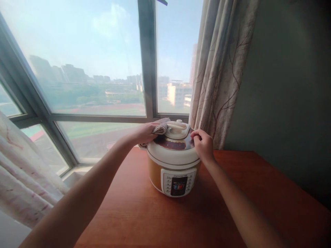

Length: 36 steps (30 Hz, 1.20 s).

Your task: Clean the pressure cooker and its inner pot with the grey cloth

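Note:
An electric pressure cooker with a white lid rim, a tan body and a front control panel stands upright on the table. On top of its lid is a white handle. My left hand is closed on a folded greyish cloth at the lid's left side, just beside the handle; part of the cloth hangs below the hand. At the lid's right edge, my right hand has its fingers curled in a pinch. What those fingers hold, if anything, I cannot make out.
The reddish-brown wooden table reaches back to a window with grey frames. A patterned curtain hangs behind the cooker to the right, and another curtain is at the left. A dark green wall fills the right side.

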Tool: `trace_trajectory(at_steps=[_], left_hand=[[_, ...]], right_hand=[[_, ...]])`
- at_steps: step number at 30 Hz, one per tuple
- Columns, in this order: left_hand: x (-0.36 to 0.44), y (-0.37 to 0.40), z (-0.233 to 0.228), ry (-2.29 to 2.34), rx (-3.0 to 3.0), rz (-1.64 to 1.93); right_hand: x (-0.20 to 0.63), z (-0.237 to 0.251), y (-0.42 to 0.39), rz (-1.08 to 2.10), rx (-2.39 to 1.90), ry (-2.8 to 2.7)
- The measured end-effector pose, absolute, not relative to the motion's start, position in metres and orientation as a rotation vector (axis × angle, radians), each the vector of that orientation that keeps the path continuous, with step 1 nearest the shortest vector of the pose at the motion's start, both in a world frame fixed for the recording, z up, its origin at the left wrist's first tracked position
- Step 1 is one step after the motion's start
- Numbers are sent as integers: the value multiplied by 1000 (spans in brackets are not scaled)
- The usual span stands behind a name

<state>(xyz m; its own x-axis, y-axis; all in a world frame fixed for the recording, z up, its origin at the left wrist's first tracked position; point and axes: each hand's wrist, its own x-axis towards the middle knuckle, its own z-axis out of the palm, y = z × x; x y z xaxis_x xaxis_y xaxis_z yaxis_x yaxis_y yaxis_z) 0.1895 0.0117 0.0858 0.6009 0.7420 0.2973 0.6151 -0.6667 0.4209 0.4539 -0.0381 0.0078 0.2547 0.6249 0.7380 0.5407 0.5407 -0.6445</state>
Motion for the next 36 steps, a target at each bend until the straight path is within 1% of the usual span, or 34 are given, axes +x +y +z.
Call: trace_trajectory(at_steps=[3,8,17,22,26,31,36], left_hand=[[188,7,85,943,2710,645],[182,-3,77,765,2776,765],[179,-40,62,907,2777,828],[166,-69,37,864,2743,1002],[160,-85,18,933,2723,1075],[159,-73,17,1047,2714,1096],[165,-24,34,1093,2476,1154]], right_hand=[[454,7,-38,78,-1094,-1393],[453,9,-40,73,-1087,-1390],[454,10,-41,66,-1093,-1393],[455,10,-41,71,-1082,-1400],[455,9,-41,69,-1082,-1397],[455,9,-40,72,-1076,-1398],[455,10,-41,61,-1076,-1399]])
